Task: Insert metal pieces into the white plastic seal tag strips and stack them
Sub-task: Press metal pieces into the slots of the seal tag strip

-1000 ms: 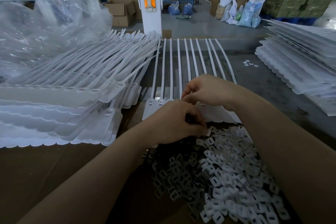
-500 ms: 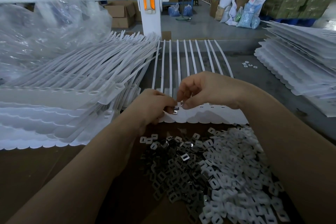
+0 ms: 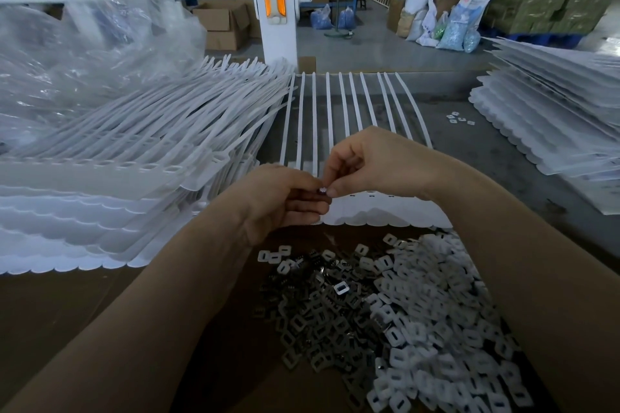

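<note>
A sheet of white seal tag strips lies flat in front of me, its long tails pointing away. Just above its near end, my left hand and my right hand meet fingertip to fingertip. Both pinch one small metal piece. My left hand's curled fingers also hold a few dark metal pieces against the palm. Close to me lies a heap of dark metal pieces, with a heap of small white plastic clips beside it on the right.
A tall stack of tag strip sheets fills the left side, with crumpled clear plastic behind it. Another stack of sheets lies at the right. A white post stands behind the table. A few loose clips lie far right.
My left hand came up from the metal heap to the strip's near end and met my right hand. The two hands now pinch one piece together, slightly higher than half a second ago.
</note>
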Available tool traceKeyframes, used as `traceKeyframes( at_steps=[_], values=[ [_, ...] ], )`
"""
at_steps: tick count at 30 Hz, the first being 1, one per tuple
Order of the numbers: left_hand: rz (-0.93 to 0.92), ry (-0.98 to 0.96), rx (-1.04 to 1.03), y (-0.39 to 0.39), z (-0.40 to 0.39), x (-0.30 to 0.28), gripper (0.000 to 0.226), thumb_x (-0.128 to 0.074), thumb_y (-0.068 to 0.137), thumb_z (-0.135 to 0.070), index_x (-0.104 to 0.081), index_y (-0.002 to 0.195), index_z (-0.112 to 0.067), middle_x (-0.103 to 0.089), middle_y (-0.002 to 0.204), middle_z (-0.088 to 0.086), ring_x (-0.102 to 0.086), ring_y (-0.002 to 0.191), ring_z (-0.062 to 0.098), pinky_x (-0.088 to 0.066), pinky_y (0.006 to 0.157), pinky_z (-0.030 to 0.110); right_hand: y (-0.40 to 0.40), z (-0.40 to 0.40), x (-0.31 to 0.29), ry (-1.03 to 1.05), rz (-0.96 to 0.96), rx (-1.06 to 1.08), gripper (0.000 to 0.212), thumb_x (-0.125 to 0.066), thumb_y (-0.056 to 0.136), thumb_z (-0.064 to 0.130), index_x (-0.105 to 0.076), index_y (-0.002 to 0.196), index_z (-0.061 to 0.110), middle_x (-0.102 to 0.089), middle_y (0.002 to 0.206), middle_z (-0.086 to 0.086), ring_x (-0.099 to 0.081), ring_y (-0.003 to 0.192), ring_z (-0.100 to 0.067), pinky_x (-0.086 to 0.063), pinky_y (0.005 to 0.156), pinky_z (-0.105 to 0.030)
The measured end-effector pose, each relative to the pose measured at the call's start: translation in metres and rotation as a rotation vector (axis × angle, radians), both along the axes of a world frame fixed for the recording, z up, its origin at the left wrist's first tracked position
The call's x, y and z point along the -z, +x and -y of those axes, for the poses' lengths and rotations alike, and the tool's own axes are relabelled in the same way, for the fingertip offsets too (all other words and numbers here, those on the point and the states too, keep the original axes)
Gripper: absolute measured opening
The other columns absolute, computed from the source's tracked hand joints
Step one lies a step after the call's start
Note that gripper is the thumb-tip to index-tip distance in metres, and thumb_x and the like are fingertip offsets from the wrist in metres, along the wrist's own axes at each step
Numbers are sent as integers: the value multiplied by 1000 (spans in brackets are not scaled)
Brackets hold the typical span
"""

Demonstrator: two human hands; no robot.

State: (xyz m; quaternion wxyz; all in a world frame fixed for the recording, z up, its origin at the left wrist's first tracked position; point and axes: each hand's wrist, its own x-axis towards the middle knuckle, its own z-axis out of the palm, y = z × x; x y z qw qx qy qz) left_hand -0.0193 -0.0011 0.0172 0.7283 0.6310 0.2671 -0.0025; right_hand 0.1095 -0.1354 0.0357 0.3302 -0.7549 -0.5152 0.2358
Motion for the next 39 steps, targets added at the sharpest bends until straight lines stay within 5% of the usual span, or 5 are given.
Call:
traceKeyframes(
  at_steps=[19,28,31,34,39],
  values=[
    [70,-11,34,-3,-3,4,19,-72,72,-10,-70,90,-4,-74,76,8,-70,61,10,-55,51,18,3,5,1,83,17,64,4,-76,84,21,-75,87,24,-70,69,18,-62,63,7,-42,53,-5],
    [-34,747,183,-2,0,9,18,-68,90,-18,-71,77,-29,-67,57,-9,-55,46,-3,-48,51,14,17,1,16,1,101,253,6,-76,84,24,-77,83,30,-70,72,24,-65,69,8,-41,48,-4],
    [-24,926,209,-1,-1,10,10,-73,86,-29,-71,78,-36,-66,66,-13,-59,58,-6,-48,58,17,18,-1,21,-2,98,298,2,-78,81,28,-78,82,29,-71,76,22,-64,72,9,-42,51,-6],
    [18,1037,197,-1,-2,12,13,-78,80,-32,-67,81,-36,-66,83,-12,-62,76,2,-51,65,20,16,-4,25,-11,84,320,3,-78,82,29,-75,79,29,-69,81,19,-66,74,2,-44,55,-13],
    [-9,1122,253,-1,0,13,14,-79,78,-37,-65,76,-41,-64,75,-16,-60,68,-2,-43,55,10,12,-7,27,-37,112,320,8,-72,88,28,-72,79,27,-68,84,14,-64,73,-1,-46,58,-19]
  ],
)
